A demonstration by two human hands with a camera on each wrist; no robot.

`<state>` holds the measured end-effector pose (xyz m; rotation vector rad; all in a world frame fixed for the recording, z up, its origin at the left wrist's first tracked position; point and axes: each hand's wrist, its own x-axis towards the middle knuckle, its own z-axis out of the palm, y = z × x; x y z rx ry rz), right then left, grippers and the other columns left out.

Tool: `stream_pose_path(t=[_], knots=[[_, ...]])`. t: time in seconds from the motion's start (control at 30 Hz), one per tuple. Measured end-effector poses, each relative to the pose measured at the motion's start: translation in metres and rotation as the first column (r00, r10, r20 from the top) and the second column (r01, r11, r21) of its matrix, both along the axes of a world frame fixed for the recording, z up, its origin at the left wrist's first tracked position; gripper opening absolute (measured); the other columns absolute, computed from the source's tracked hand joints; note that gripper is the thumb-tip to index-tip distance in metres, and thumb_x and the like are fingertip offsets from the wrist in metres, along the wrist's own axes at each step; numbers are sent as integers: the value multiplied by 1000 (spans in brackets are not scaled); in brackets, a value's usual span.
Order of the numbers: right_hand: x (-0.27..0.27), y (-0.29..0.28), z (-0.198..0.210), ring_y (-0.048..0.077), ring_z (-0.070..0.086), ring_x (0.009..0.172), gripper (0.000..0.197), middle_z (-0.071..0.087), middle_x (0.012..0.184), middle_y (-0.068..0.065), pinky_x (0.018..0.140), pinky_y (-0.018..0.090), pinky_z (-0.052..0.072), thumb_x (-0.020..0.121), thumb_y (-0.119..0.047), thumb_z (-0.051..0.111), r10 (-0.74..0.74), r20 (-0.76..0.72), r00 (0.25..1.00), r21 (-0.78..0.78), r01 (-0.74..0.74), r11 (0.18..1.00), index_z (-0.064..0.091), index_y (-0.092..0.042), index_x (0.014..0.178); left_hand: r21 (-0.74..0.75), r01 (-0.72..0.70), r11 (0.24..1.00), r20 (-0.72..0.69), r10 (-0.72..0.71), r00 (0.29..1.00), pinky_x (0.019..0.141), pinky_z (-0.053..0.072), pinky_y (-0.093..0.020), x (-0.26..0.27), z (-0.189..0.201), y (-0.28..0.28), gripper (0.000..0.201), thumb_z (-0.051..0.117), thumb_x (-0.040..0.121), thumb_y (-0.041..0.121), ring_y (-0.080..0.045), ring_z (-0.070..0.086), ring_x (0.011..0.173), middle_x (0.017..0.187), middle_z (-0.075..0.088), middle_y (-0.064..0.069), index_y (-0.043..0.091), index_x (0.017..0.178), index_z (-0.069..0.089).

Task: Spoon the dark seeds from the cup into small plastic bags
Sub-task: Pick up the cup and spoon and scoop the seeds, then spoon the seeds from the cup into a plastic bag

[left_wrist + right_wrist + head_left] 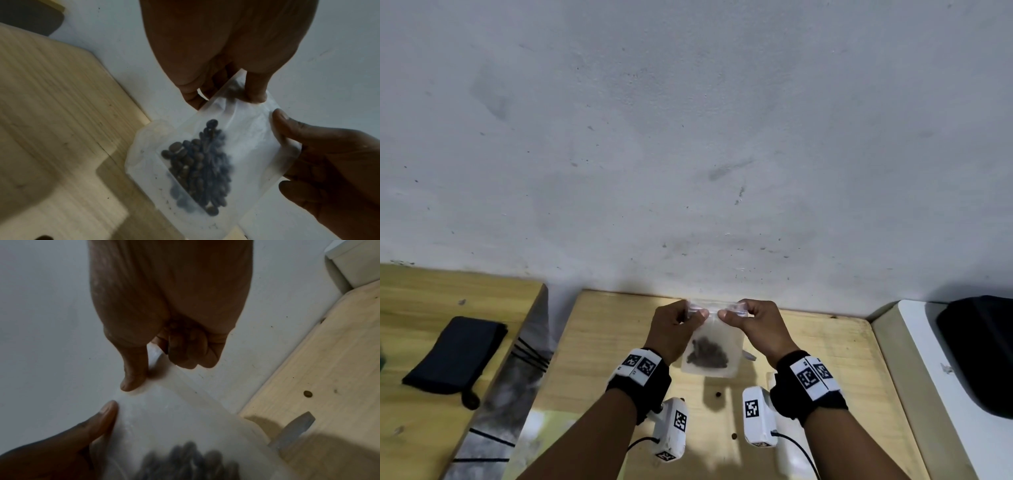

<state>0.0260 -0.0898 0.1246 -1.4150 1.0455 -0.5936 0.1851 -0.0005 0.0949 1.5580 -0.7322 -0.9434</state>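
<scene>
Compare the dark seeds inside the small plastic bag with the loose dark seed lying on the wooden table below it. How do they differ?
The seeds in the bag form a heaped cluster; the loose seed lies alone. The bagged seeds are held above the table inside the plastic bag, which the left hand and right hand pinch at its top; the loose seed rests bare on the wood. Both look dark brown.

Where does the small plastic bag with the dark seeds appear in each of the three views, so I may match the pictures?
Head view: small plastic bag low centre, hanging between left hand and right hand, which pinch its top edge.
Left wrist view: bag centre-right, dark seeds clearly visible inside.
Right wrist view: bag lower centre, seeds blurred at the bottom edge.
Shared landmark: the wooden table meeting the white wall.
</scene>
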Motion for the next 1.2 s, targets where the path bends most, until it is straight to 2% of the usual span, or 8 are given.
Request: stream_pose_path(t=[0.1, 0.23, 0.37, 0.47, 0.63, 0.73, 0.83, 1.2], knots=[[-6, -2, 2, 8, 42, 43, 22, 51, 54, -2, 43, 15, 33, 76, -13, 83, -78, 50, 996, 87, 74, 993, 65, -7, 66, -16, -22, 1000, -120, 20, 993, 72, 50, -39, 2, 2, 0, 26, 74, 83, 22, -19, 57, 70, 72, 64, -17, 4, 66, 65], [-17, -8, -6, 13, 22, 48, 33, 38, 74, 12, 42, 20, 20, 77, -22, 83, -92, 53, 994, 139, 84, 987, 55, -8, 69, -36, -7, 999, -170, 1, 986, 73, 46, -37, 6, 2, 0, 26, 71, 85, 18, -20, 55, 71, 70, 62, -10, 15, 60, 66], [-14, -6, -8, 9, 31, 45, 33, 41, 71, 12, 45, 15, 30, 81, -22, 80, -125, 45, 991, 57, 122, 991, 53, -8, 67, -8, -12, 1000, -155, 11, 988, 71, 47, -38, 3, 2, -7, 26, 72, 84, 25, -20, 54, 68, 68, 61, -9, 14, 62, 65], [-12, -3, -14, 9, 57, 61, 26, 57, 71, 7, 58, 24, 43, 80, -22, 82, -169, 57, 984, 0, 170, 986, 58, -16, 87, 45, -89, 995, -194, 96, 976, 73, 53, -45, -1, 1, -14, 26, 71, 85, 25, -20, 56, 65, 67, 62, -6, 7, 67, 66], [-19, 5, -29, 9, 63, 74, 14, 69, 77, -13, 68, 24, 49, 80, -7, 79, 66, -70, 995, -83, -72, 994, 72, -20, 82, 88, -253, 964, -247, 267, 932, 76, 54, -44, 1, -4, -19, 7, 73, 83, 19, -26, 63, 78, 84, 72, -7, 16, 89, 72], [-23, 4, -36, 4, 59, 71, 30, 66, 78, -15, 65, 19, 46, 82, -2, 74, -13, -71, 997, -23, 11, 1000, 76, -25, 101, 48, -197, 979, -216, 203, 955, 65, 55, -38, 0, -4, -16, 38, 76, 79, 13, -21, 65, 82, 94, 69, -10, 26, 111, 61], [-26, -1, -42, 11, 60, 80, 45, 66, 88, -3, 76, 27, 50, 82, 3, 72, -47, -47, 998, 15, 47, 999, 72, -29, 114, 45, -36, 998, -125, 41, 991, 55, 50, -28, -9, -9, -12, 34, 72, 78, -2, -24, 66, 85, 101, 70, -10, 23, 100, 68], [-44, 33, -68, 6, 62, 84, 52, 63, 85, -4, 78, 9, 46, 77, 2, 77, 194, -196, 961, -24, -202, 979, 67, -26, 119, 200, -63, 978, 101, 44, 994, 76, 55, -31, -34, -38, 45, 30, 73, 77, -1, -17, 64, 84, 100, 70, -2, 18, 100, 71]])
